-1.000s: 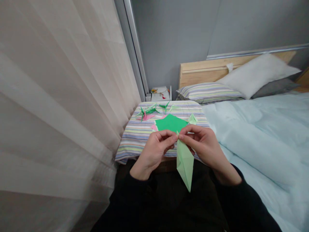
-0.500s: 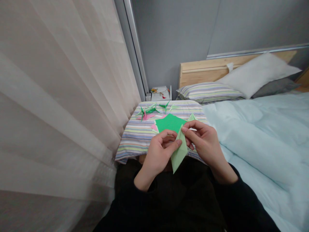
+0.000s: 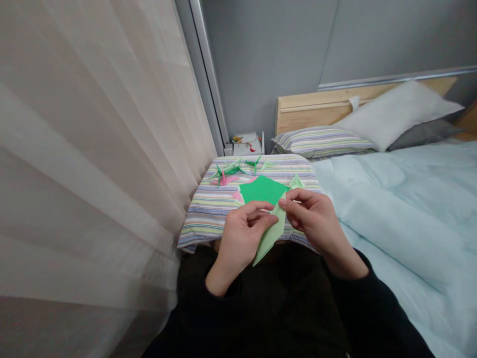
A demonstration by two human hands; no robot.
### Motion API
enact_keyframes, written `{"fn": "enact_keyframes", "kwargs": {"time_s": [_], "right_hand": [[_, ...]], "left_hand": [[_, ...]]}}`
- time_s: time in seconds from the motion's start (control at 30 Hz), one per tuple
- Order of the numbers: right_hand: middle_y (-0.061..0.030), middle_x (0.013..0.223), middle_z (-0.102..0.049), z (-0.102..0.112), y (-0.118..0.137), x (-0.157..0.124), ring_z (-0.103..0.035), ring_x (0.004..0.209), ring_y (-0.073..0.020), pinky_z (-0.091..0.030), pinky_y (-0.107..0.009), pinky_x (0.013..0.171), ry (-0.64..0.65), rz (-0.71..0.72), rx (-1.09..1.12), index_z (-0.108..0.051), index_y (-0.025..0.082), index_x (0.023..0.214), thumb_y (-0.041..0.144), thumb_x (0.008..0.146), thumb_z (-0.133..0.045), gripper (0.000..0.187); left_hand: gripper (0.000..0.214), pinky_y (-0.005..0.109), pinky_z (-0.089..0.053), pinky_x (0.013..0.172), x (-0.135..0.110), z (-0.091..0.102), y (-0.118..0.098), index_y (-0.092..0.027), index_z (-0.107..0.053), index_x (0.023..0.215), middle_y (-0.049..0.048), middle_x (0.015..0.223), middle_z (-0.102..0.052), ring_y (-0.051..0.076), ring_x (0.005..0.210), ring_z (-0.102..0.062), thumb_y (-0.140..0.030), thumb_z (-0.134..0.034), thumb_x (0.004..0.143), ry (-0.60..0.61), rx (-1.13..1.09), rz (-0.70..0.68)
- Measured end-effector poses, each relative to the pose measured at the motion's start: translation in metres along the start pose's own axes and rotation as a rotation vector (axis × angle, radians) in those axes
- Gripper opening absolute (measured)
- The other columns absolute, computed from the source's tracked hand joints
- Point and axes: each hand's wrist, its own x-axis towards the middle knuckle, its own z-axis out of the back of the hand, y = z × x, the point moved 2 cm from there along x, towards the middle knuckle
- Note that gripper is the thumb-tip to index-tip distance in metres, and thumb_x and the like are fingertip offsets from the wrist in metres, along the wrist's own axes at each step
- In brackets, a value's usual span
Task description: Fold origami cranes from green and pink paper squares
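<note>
A long, narrow piece of light green folded paper [image 3: 271, 233] is held slanting between both hands, above the near edge of the cloth-covered table. My left hand [image 3: 244, 231] pinches its middle between thumb and fingers. At its upper tip, my right hand [image 3: 313, 214] grips the paper with thumb and forefinger. Just beyond the hands lies a flat stack of dark green paper [image 3: 263, 189], with pink paper [image 3: 237, 196] showing at its left edge. A small light green folded piece [image 3: 296, 182] sits to the right of that stack.
Several folded green paper figures [image 3: 233, 170] and a pink one [image 3: 226, 180] sit toward the back of the striped cloth [image 3: 208, 214]. A pale curtain [image 3: 112, 149] hangs at left. The bed with a light blue quilt [image 3: 402, 199] is at right; a small white stand [image 3: 248, 144] is behind.
The folded paper's lower point has swung left, so it slants more. Its upper end has shifted slightly right. Both hands keep their hold.
</note>
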Motion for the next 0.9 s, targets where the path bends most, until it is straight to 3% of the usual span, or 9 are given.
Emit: {"fn": "enact_keyframes", "kwargs": {"time_s": [0.33, 0.67, 0.9], "right_hand": [[0.0082, 0.048, -0.046, 0.0, 0.0, -0.002, -0.035, 0.04, -0.0053, -0.021, -0.021, 0.04, 0.009, -0.002, 0.01, -0.064, 0.018, 0.075, 0.04, 0.077, -0.084, 0.029], [0.0078, 0.048, -0.044, -0.003, 0.002, -0.002, -0.033, 0.042, -0.0072, -0.019, -0.024, 0.041, 0.032, 0.005, -0.036, -0.064, 0.02, 0.078, 0.047, 0.081, -0.078, 0.031], [0.0059, 0.061, -0.046, -0.004, 0.007, 0.0, -0.04, 0.057, -0.0103, -0.029, -0.027, 0.053, -0.045, 0.175, -0.234, -0.07, 0.019, 0.078, 0.034, 0.074, -0.084, 0.022]], "left_hand": [[0.022, 0.03, -0.058, 0.066, 0.0, -0.001, -0.003, -0.016, -0.074, 0.099, 0.0081, 0.086, -0.08, 0.024, 0.079, -0.077, -0.032, -0.074, 0.084, -0.003, 0.092, -0.053], [0.018, 0.028, -0.057, 0.064, 0.001, -0.002, -0.009, -0.015, -0.073, 0.096, 0.0074, 0.083, -0.08, 0.024, 0.076, -0.078, -0.03, -0.072, 0.087, -0.009, 0.084, -0.048], [0.013, 0.027, -0.054, 0.069, -0.002, -0.003, -0.011, -0.019, -0.076, 0.094, 0.0046, 0.088, -0.081, 0.019, 0.075, -0.074, -0.028, -0.066, 0.093, -0.127, 0.403, -0.286]]}}
